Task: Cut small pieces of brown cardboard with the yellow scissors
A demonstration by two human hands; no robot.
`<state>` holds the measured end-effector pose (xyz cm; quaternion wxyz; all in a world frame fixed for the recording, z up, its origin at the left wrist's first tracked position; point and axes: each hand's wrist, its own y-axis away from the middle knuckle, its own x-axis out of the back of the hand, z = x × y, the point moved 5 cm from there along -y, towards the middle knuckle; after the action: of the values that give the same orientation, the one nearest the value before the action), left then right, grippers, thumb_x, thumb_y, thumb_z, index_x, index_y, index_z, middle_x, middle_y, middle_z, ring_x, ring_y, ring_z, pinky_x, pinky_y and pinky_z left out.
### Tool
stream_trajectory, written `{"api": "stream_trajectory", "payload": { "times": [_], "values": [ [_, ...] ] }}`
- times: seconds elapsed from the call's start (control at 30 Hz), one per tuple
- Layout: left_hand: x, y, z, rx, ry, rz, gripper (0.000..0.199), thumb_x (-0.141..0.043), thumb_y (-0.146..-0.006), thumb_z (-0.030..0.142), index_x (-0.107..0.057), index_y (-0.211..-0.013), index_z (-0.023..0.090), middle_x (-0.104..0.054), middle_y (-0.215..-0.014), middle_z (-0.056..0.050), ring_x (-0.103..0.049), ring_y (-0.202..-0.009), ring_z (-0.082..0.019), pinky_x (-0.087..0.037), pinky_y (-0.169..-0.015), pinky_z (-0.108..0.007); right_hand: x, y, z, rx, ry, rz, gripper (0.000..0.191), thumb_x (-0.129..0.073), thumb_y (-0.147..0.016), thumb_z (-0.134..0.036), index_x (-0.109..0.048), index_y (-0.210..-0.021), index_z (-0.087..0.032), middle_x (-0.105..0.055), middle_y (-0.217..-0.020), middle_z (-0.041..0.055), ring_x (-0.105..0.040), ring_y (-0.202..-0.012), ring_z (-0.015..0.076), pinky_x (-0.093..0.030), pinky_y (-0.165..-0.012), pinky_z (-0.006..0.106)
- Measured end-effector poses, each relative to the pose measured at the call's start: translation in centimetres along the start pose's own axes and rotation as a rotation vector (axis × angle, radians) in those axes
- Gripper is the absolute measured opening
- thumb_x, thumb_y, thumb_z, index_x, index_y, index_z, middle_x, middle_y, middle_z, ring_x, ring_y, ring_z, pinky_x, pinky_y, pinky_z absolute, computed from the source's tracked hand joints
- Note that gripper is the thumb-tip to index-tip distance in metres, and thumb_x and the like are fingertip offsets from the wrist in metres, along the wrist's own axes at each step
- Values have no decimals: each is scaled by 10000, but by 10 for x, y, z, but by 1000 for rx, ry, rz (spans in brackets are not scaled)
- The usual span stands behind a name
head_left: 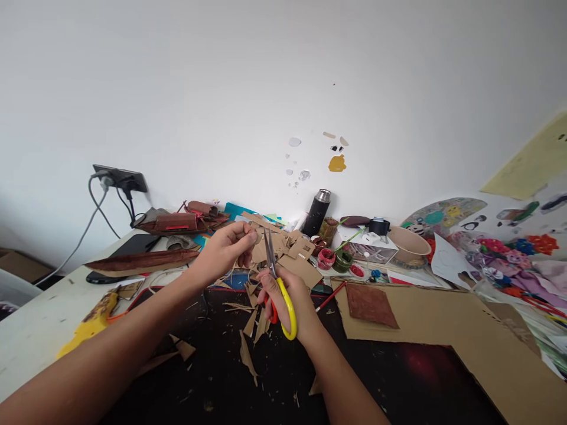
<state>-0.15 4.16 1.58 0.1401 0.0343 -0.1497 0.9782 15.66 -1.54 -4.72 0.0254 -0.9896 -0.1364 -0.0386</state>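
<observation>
My right hand (297, 298) grips a pair of scissors (270, 252) by its yellow and red handles. The metal blades point up and away from me, slightly parted. Just left of the blade tips, my left hand (231, 245) is closed in a pinch, thumb against fingertips. Whatever lies between those fingers is too small to make out. Behind and below both hands lies a heap of cut cardboard scraps (305, 268), with thin strips scattered on the black work surface (221, 378).
A large cardboard sheet (425, 307) bears a brown painted square (371, 304) on the right. Paint jars (326, 258), a black flask (317, 212) and a beige bowl (410, 245) stand along the wall. At left are a yellow glue gun (88, 324) and a long brown piece (142, 264).
</observation>
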Motion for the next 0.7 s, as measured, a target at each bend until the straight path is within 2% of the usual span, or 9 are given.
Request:
{"api": "stream_trajectory", "payload": {
  "times": [0.33,0.7],
  "values": [
    [-8,3,1,13,-39,-39,300,-652,-956,444,-516,-819,215,-587,-563,58,-553,-466,-109,-472,-504,-242,-1,2,-6,11,34,-8,504,-717,-914,-681,-688,-1037,-193,-645,-667,-11,-560,-420,130,-395,-407,216],
    [-13,3,-2,16,5,-49,310,-652,-958,446,-531,-796,210,-604,-576,49,-547,-454,-102,-467,-481,-232,-2,4,-9,13,47,-20,497,-704,-926,-676,-682,-1042,-193,-645,-656,-11,-581,-430,134,-399,-403,206]
  ]
}}
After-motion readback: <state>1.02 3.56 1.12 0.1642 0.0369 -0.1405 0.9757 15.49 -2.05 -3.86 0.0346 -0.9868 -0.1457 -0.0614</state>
